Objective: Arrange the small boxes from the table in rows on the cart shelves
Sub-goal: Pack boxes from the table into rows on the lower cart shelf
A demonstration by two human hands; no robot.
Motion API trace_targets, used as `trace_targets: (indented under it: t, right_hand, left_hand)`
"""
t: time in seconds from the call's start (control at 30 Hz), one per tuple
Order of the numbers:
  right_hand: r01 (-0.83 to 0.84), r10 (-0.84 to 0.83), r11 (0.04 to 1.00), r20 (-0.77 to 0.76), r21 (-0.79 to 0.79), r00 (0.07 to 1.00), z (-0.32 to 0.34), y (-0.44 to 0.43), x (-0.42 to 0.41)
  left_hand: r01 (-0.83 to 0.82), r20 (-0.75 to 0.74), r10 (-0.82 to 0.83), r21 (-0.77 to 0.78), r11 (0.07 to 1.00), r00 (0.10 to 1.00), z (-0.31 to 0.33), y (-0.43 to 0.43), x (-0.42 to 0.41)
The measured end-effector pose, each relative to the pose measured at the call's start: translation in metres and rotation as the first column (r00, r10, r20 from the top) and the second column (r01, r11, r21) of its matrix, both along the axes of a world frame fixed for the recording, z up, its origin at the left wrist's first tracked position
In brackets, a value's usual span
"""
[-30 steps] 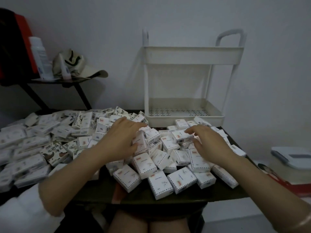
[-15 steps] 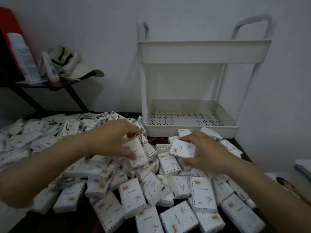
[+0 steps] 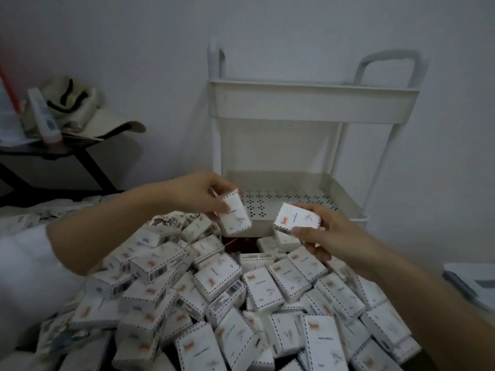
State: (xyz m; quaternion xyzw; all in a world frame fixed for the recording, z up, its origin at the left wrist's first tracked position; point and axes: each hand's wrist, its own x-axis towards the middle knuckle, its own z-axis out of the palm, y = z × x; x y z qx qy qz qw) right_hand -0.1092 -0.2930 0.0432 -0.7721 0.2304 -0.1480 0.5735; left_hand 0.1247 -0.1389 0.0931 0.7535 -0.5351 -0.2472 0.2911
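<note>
A big heap of small white boxes [image 3: 227, 298] with dashed borders covers the dark table. My left hand [image 3: 192, 192] grips one white box [image 3: 235, 213] and holds it above the heap, close to the front rim of the cart's lower shelf. To its right, my right hand [image 3: 325, 231] pinches a second white box [image 3: 297, 218], also lifted off the heap. The white two-shelf cart [image 3: 310, 103] stands just behind the table. Its perforated lower shelf [image 3: 289, 202] holds no boxes; the inside of the upper shelf is hidden.
At the back left a black side table [image 3: 53, 152] carries a beige cap [image 3: 88, 113] and a white tube [image 3: 44, 116]. A grey-white device [image 3: 471, 282] lies at the right edge. A pale wall stands behind the cart.
Both hands have lifted a box each off the heap and moved toward the cart's lower shelf. The camera has moved closer and now looks further down.
</note>
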Motion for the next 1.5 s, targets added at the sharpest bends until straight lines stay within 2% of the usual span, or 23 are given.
trace_targets:
  t: [0.1,0.13,0.2,0.3,0.4,0.53,0.63,0.77,0.83,0.93,1.0,1.07,1.17,1.23,1.3,1.43,1.5]
  right_hand:
    - [0.103,-0.103,0.995,-0.013,-0.001,0.995,0.001,-0.005,0.019]
    - [0.128,-0.128,0.992,-0.021,-0.011,0.992,0.001,-0.006,0.026]
    - [0.151,-0.153,0.987,-0.042,-0.047,0.987,0.003,-0.008,0.04]
    - [0.158,-0.175,0.973,-0.09,-0.169,0.98,0.005,-0.013,0.055]
    - [0.204,-0.228,0.95,-0.081,-0.235,0.97,0.006,-0.019,0.066]
    - [0.281,-0.286,0.953,-0.031,-0.115,0.958,0.006,-0.032,0.075]
    - [0.301,-0.306,0.947,-0.033,-0.109,0.951,0.006,-0.042,0.083]
    - [0.335,-0.38,0.872,-0.063,-0.357,0.923,0.007,-0.059,0.099]
    - [0.31,-0.384,0.849,-0.096,-0.428,0.918,0.004,-0.066,0.109]
    - [0.208,-0.286,0.853,-0.096,-0.479,0.953,-0.005,-0.069,0.12]
    - [0.138,-0.248,0.803,-0.116,-0.58,0.962,-0.01,-0.069,0.127]
    - [0.127,-0.242,0.791,-0.116,-0.598,0.963,-0.016,-0.071,0.135]
    - [0.142,-0.262,0.801,-0.127,-0.581,0.957,-0.022,-0.074,0.146]
    - [0.113,-0.268,0.746,-0.141,-0.657,0.953,-0.024,-0.076,0.152]
    - [0.072,-0.23,0.715,-0.137,-0.696,0.963,-0.024,-0.078,0.159]
    - [-0.018,-0.101,0.831,-0.183,-0.556,0.978,-0.026,-0.076,0.181]
    - [-0.064,-0.085,0.813,-0.228,-0.579,0.97,-0.026,-0.075,0.19]
  left_hand:
    - [-0.003,0.174,0.006,-0.017,1.0,0.985,0.004,-0.029,0.016]
    - [0.025,0.286,-0.02,-0.015,1.0,0.958,0.006,-0.037,0.021]
    - [0.083,0.55,-0.069,0.001,0.997,0.832,0.007,-0.053,0.028]
    - [0.184,0.743,-0.116,-0.01,0.983,0.659,-0.004,-0.073,0.035]
    - [0.278,0.831,-0.161,0.008,0.961,0.532,-0.02,-0.085,0.039]
    - [0.288,0.921,-0.177,0.075,0.955,0.348,-0.039,-0.092,0.042]
    - [0.293,0.945,-0.245,0.177,0.94,0.216,-0.048,-0.093,0.042]
    - [0.259,0.937,-0.336,0.302,0.917,0.097,-0.055,-0.09,0.043]
    - [0.225,0.926,-0.376,0.358,0.906,0.038,-0.057,-0.089,0.043]
    - [0.196,0.907,-0.418,0.401,0.895,0.053,-0.056,-0.091,0.042]
    - [0.182,0.899,-0.431,0.412,0.893,0.077,-0.053,-0.091,0.042]
    - [0.178,0.9,-0.424,0.403,0.898,0.101,-0.052,-0.089,0.042]
    - [0.165,0.909,-0.411,0.396,0.904,0.069,-0.053,-0.081,0.044]
    - [0.184,0.923,-0.378,0.359,0.915,0.079,-0.049,-0.074,0.044]
    - [0.247,0.933,-0.324,0.281,0.928,0.159,-0.038,-0.062,0.044]
    - [0.315,0.887,-0.236,0.111,0.942,0.396,-0.016,-0.031,0.039]
    - [0.292,0.847,-0.211,0.069,0.954,0.488,-0.011,-0.015,0.034]
